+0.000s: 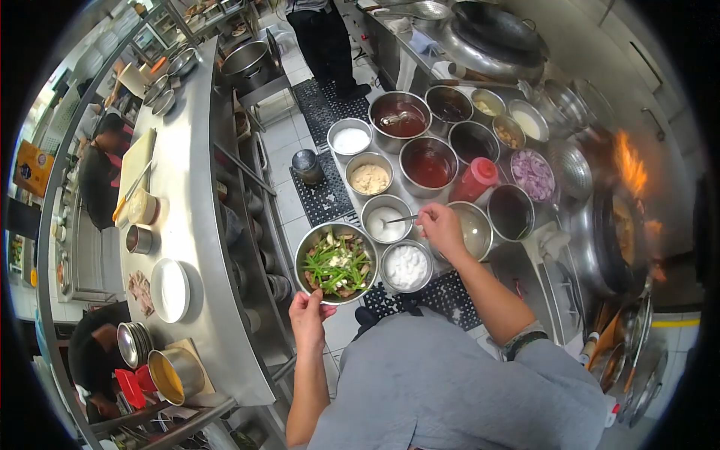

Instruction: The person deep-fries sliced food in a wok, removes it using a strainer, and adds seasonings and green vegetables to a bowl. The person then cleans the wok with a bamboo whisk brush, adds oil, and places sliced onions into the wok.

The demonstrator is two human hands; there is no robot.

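Along our 9 o'clock side runs a steel counter point(217, 262), while flames point(631, 165) rise beside a wok point(606, 247) between 2 and 3 o'clock, and a person point(324, 46) stands near 12. Our left hand point(307, 311) pinches a metal bowl point(367, 247) by its rim at the bowl's 7 o'clock; we see that bowl just off centre, toward 7, holding green strips point(330, 264), brownish pieces point(364, 268) and white bits point(341, 256). At 3 o'clock our right hand point(442, 229) pinches a spoon point(403, 220) by its handle, its far end in a container point(386, 200) of white contents point(382, 231). We find a red squeeze bottle point(474, 180) near 2 o'clock.
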